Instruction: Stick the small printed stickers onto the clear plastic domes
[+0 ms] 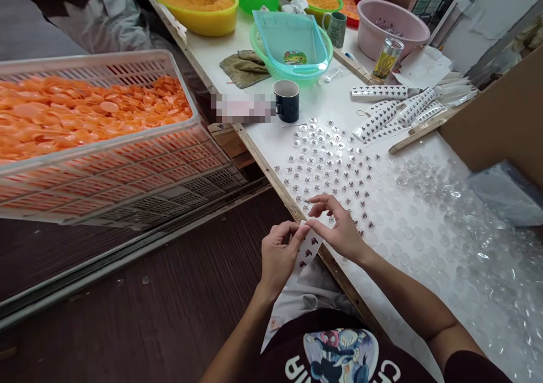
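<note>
Spreading across the scene, a long white table (263, 140); leaning at its left edge, a slatted crate (106, 162) heaped with orange caps (85, 108). Lying further right, a pile of clear domes (466, 224), and nearer, rows of stickered domes (326, 162) just beyond the hands. Standing behind those, a dark mug (287, 100). Pinching a small sticker sheet (308, 248) at the table edge, left hand (279, 254) and right hand (338, 228), both grasping it, fingertips meeting.
</note>
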### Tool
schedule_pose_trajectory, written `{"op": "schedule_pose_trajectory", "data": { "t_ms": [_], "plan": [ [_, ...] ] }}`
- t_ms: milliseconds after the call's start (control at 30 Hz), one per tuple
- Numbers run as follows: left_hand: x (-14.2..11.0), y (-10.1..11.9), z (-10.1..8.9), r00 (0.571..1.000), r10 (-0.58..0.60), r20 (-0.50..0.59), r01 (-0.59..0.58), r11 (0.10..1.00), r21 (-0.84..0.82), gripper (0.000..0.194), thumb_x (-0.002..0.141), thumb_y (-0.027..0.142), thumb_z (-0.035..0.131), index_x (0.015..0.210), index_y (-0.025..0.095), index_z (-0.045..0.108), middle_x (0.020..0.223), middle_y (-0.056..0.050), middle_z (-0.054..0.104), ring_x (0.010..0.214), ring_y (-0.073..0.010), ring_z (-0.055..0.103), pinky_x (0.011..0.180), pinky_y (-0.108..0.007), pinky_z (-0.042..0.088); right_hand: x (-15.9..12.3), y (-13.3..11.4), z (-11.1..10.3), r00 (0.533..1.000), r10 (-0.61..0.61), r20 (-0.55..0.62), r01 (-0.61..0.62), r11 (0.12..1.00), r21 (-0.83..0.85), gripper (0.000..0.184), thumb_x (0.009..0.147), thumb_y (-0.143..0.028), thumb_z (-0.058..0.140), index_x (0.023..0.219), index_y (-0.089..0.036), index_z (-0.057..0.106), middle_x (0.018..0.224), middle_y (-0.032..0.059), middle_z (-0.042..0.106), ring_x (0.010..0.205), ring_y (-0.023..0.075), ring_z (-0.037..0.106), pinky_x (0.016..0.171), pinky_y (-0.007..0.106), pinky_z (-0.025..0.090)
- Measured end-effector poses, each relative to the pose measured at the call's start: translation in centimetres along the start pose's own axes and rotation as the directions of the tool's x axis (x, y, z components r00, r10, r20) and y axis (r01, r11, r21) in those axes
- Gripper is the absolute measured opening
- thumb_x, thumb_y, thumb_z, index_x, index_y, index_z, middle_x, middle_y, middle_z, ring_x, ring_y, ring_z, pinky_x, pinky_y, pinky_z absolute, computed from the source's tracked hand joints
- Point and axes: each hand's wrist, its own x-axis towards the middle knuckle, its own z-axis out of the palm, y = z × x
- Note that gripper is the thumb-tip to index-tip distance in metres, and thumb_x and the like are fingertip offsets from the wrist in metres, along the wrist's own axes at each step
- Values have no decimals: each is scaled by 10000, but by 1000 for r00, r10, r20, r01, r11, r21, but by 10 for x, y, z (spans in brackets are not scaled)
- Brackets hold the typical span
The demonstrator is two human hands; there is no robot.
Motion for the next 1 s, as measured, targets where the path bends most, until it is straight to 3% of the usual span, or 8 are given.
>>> {"op": "schedule_pose_trajectory", "data": {
  "t_ms": [133, 233, 367, 467, 567, 800, 900, 1000],
  "plan": [
    [0, 0, 0, 999, 26, 36, -27, 999, 23, 250, 883, 410, 663, 744, 215, 736, 675, -11, 683, 679, -173, 576, 649, -273, 455, 1, -2, 7, 1000, -27, -9, 28, 993, 113, 303, 856, -248, 672, 1114, -275, 515, 798, -42, 644, 800, 174, 642, 870, 379, 498],
    [1, -1, -1, 998, 20, 61, -22, 999, 25, 228, 886, 400, 664, 787, 214, 752, 693, -20, 701, 696, -181, 603, 656, -274, 471, 5, -2, -13, 993, -57, -105, 71, 989, 132, 311, 878, -279, 681, 1113, -280, 477, 824, -33, 637, 810, 171, 642, 885, 390, 517],
    [2, -6, -4, 998, -21, 53, 21, 1000, 6, 246, 891, 411, 660, 788, 205, 747, 689, -23, 709, 659, -173, 603, 607, -257, 458, 32, 23, -84, 948, -8, -317, 32, 997, 69, 408, 853, -315, 702, 1149, -297, 422, 867, -27, 632, 841, 177, 653, 852, 384, 542],
    [3, -11, -6, 998, -46, 36, 46, 999, -12, 239, 887, 408, 663, 798, 202, 746, 690, -21, 713, 633, -163, 590, 579, -246, 442, 61, 62, -145, 855, 27, -517, -41, 999, -16, 467, 764, -298, 697, 1102, -274, 376, 832, -38, 611, 819, 173, 652, 864, 374, 531],
    [3, -14, -6, 998, -55, 40, 56, 998, -27, 242, 888, 414, 662, 813, 202, 751, 686, -22, 714, 626, -162, 586, 573, -245, 442, 82, 97, -180, 819, 124, -560, -214, 972, -97, 463, 715, -274, 644, 1079, -257, 358, 809, -42, 605, 803, 175, 651, 836, 360, 523],
    [3, -13, -7, 998, -57, 18, 57, 998, -8, 250, 879, 427, 668, 823, 201, 759, 680, -21, 715, 603, -159, 579, 546, -240, 430, 100, 126, -179, 846, 162, -507, -321, 915, -244, 455, 704, -234, 614, 1105, -231, 399, 784, -30, 632, 770, 182, 625, 828, 344, 492],
    [5, -13, -7, 999, -52, 16, 52, 999, 6, 245, 877, 418, 667, 798, 203, 753, 677, -19, 707, 608, -157, 574, 537, -235, 417, 104, 129, -173, 870, 151, -470, -374, 824, -427, 413, 743, -197, 571, 1131, -221, 432, 786, -21, 610, 768, 196, 602, 880, 381, 465],
    [5, -14, -7, 998, -55, 16, 55, 998, 13, 236, 874, 411, 669, 789, 207, 750, 672, -14, 698, 614, -156, 569, 543, -235, 416, 107, 127, -169, 888, 86, -451, -382, 683, -622, 415, 760, -158, 554, 1158, -211, 454, 964, 51, 629, 891, 229, 605, 985, 465, 398]
  ]
}}
